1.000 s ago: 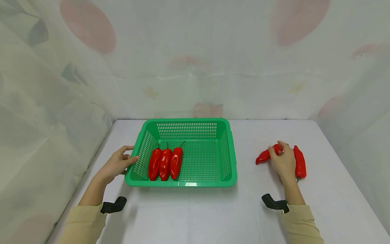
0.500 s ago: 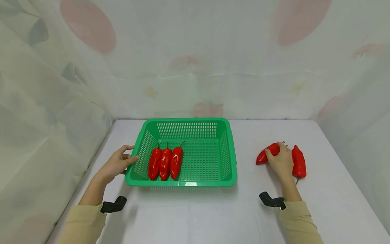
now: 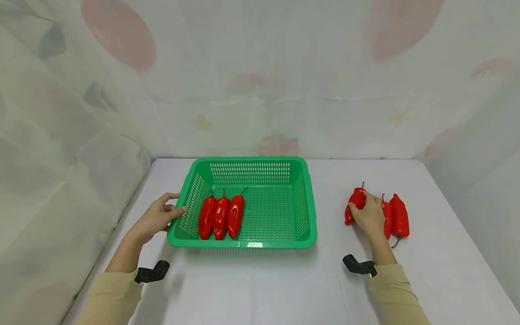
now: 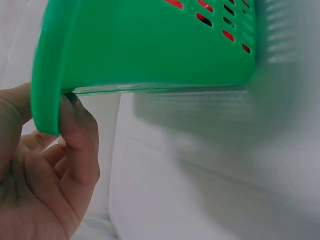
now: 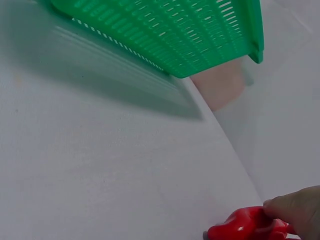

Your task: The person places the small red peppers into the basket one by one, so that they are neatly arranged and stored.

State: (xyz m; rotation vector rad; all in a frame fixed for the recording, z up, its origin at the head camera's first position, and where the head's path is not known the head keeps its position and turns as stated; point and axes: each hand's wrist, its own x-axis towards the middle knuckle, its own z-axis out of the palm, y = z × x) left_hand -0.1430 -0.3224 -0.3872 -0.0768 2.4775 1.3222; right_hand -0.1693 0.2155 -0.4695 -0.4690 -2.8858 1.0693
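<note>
My left hand [image 3: 156, 217] grips the left rim of a green plastic basket [image 3: 256, 244], thumb over the rim and fingers under it; the left wrist view shows the same hold on the basket's edge [image 4: 47, 75]. Inside the basket three glossy red chili peppers [image 3: 220, 219] lie side by side at the left, stems pointing away. On the table's right side, my right hand [image 3: 371, 217] holds another red chili pepper [image 3: 356, 201] between thumb and fingers. In the right wrist view that pepper [image 5: 245, 225] is partly cut off at the bottom edge.
Just right of the right hand lie two more red chili peppers, a partly hidden one [image 3: 387, 219] and a wider one [image 3: 400, 216]. A white table [image 3: 284, 289] bears everything, with patterned cloth walls [image 3: 252, 113] behind and at both sides.
My right hand has moved left with the pepper, which has turned more upright with its stem pointing away. Another pepper behind the hand has come into view. The left hand and basket stay put.
</note>
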